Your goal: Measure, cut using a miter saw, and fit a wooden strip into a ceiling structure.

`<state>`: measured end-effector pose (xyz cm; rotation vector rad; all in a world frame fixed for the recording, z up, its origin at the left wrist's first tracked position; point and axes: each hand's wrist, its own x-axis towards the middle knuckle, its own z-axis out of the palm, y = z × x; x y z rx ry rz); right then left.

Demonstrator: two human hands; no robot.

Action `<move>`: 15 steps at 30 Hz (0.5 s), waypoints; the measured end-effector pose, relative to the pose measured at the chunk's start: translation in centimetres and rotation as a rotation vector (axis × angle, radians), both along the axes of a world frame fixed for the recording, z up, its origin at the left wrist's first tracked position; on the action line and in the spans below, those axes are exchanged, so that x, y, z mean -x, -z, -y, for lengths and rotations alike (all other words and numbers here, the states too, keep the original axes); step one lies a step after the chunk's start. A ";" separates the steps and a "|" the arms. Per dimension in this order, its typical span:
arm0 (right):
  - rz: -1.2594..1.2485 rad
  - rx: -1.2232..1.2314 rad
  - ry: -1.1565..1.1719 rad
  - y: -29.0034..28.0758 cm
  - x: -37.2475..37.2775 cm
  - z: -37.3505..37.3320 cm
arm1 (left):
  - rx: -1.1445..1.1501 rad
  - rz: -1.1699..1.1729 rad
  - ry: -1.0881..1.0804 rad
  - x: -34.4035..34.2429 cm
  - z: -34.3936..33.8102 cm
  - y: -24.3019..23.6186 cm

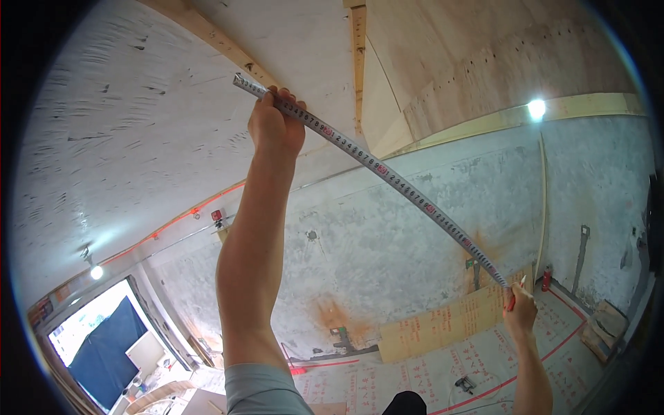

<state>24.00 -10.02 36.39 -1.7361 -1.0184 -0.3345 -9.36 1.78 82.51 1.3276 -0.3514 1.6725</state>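
A long steel measuring tape blade [387, 176] runs diagonally from upper left to lower right, stretched between both hands. My left hand [275, 124] is raised overhead and presses the tape's free end against the pale ceiling board [138, 124], close to a wooden batten [221, 41]. My right hand [519, 308] is lower at the right and grips the other end of the tape, with a red-tipped tool, perhaps a pencil, showing between its fingers.
A second wooden batten [357, 62] runs along the plywood ceiling. A bare grey concrete wall [387, 242] stands ahead with a bright lamp [536, 107]. A red laser device [217, 216] hangs on the wall. Printed protective sheets [443, 325] cover the floor. A blue-covered window opening [104, 346] is at lower left.
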 end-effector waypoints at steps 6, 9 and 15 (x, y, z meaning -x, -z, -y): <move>-0.027 0.020 -0.185 -1.8 3.7 1.5 | -0.040 0.003 0.042 0.3 1.0 -4.4; -0.061 -0.033 -0.246 -2.3 4.5 2.3 | -0.014 0.010 0.026 -0.3 1.2 -4.9; -0.126 -0.011 -0.403 -2.5 6.2 3.7 | -0.056 -0.027 0.053 -0.7 0.1 -5.5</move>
